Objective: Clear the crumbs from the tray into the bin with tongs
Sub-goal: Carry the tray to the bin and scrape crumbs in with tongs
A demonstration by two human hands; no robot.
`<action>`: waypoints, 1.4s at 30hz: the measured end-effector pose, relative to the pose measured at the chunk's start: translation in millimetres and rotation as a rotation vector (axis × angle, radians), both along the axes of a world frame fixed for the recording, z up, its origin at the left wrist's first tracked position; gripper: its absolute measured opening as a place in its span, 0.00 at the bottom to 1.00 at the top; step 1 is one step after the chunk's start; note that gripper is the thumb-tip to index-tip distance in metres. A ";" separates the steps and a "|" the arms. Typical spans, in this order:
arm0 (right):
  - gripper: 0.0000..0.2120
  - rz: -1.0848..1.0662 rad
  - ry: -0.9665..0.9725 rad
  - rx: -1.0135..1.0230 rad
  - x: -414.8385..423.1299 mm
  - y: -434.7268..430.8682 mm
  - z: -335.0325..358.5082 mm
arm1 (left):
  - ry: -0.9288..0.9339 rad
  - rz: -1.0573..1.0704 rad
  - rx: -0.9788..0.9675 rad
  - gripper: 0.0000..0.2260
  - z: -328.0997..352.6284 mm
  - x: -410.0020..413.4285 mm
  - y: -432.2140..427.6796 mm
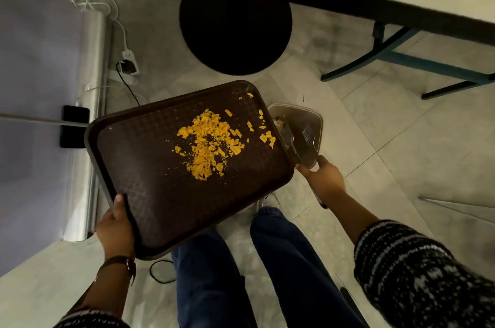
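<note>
Orange crumbs point(206, 145) lie heaped mid-frame on the brown tray point(150, 188), gripped at its lower-left corner by our left hand point(115, 231); our right hand point(325, 180) clasps the tongs point(308, 137) over the bin point(308, 109), centre right. Next, we judge: rake crumbs binward.

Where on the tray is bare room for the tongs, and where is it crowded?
Bare: the tray left of the crumbs, down to the left hand gripping its corner. Crowded: the centre pile and bits along the edge beside the bin, where the right hand holds the tongs.
</note>
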State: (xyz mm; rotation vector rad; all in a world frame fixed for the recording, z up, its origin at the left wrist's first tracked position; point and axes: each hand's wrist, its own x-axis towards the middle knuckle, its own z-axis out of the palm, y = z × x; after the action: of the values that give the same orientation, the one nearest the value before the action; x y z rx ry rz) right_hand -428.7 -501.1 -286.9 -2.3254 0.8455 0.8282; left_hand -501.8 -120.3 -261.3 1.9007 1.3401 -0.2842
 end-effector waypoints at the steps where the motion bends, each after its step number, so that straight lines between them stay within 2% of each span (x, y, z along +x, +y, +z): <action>1: 0.28 -0.014 -0.012 0.004 -4.5 1.3 5.2 | -0.002 -0.007 0.003 0.26 2.9 2.3 -1.1; 3: 0.30 0.002 -0.033 0.025 -13.1 5.2 16.4 | 0.002 -0.017 0.006 0.26 8.1 6.7 -1.9; 7: 0.31 0.169 -0.057 0.118 -37.2 15.5 32.3 | -0.023 -0.021 -0.019 0.27 15.2 11.1 -4.5; 12: 0.37 0.258 -0.056 -0.032 -54.7 25.5 36.9 | -0.047 -0.031 -0.033 0.27 25.6 13.9 -6.6; 17: 0.36 0.280 -0.103 -0.162 -50.7 29.8 39.3 | -0.076 -0.024 -0.083 0.27 31.6 13.4 -11.9; 20: 0.36 0.279 -0.107 -0.181 -46.2 27.6 38.8 | -0.081 -0.009 -0.100 0.21 35.7 10.7 -15.9; 26: 0.33 0.239 -0.130 -0.062 -41.7 28.3 46.3 | -0.087 -0.009 -0.121 0.18 44.6 6.7 -19.7; 33: 0.30 0.414 -0.153 0.064 -48.7 63.1 56.9 | -0.104 -0.042 -0.109 0.21 39.9 8.9 -21.4; 38: 0.45 0.489 -0.139 0.112 -54.9 90.2 56.7 | -0.110 -0.033 -0.123 0.25 34.7 11.8 -27.4; 42: 0.43 0.551 -0.134 0.066 -55.4 94.9 57.2 | -0.115 -0.014 -0.135 0.23 32.8 12.4 -27.6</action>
State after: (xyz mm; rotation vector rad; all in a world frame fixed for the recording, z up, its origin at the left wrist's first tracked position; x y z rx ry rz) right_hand -484.1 -406.2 -229.7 -2.5519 0.1072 0.8824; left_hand -489.3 -147.9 -228.5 1.7875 1.2020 -0.2610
